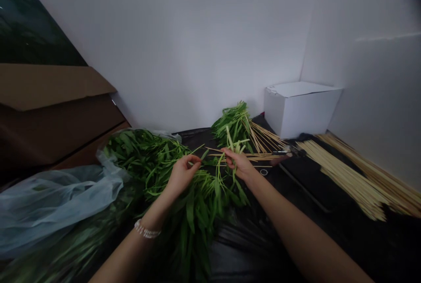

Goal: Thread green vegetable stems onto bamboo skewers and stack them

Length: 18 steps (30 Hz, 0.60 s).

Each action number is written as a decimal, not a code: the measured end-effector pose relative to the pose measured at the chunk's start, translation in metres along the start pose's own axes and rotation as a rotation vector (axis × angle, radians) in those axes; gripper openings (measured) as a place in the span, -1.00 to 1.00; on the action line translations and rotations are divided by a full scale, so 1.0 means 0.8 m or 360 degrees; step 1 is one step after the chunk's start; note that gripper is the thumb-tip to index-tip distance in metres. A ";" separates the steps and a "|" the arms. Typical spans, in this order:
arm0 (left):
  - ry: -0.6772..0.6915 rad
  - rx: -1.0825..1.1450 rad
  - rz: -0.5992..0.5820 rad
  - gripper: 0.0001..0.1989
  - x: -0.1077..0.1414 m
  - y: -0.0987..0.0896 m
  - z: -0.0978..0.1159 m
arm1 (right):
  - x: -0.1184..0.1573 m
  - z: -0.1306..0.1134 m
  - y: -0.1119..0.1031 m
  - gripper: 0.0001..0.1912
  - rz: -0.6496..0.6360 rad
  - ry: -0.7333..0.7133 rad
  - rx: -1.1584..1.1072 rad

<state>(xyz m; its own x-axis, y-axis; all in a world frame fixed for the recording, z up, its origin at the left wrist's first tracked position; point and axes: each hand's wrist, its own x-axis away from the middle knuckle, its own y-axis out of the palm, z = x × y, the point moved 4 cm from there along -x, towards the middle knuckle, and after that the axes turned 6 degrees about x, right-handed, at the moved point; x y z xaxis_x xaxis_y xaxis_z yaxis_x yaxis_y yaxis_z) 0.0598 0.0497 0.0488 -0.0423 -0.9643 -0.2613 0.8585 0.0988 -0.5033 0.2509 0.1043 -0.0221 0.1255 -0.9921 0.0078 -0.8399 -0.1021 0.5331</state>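
My right hand (239,164) is closed round a few pale green stems of a leafy vegetable that looks like water spinach (237,146). Their cut ends point up and their leaves hang below the fist. To its left, the thumb and forefinger of my left hand (184,172) pinch together at a narrow green leaf (204,154). Under both hands lies a spread of the same leafy greens (192,204). Just behind my right hand are several thin wooden sticks (259,157). A bundle of greens on sticks (235,121) rests farther back.
At the left are more greens (141,149), a clear plastic bag (62,204) and a brown cardboard box (55,129). A white box (302,105) stands against the back wall. Long bundles of pale sticks (345,178) lie on the right. Black plastic sheeting (243,248) covers the surface.
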 end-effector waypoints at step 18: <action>-0.0178 0.0115 -0.0209 -0.71 0.013 0.062 -0.006 | 0.006 -0.021 0.002 -0.58 0.0181 -0.0149 0.0098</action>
<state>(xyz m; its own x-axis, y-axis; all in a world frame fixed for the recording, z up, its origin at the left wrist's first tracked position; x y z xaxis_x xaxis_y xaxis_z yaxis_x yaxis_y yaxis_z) 0.0999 0.0460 0.0173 -0.1026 -0.9895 -0.1022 0.8840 -0.0435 -0.4655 0.2591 0.1006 -0.0067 -0.0195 -0.9997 -0.0156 -0.8770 0.0096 0.4804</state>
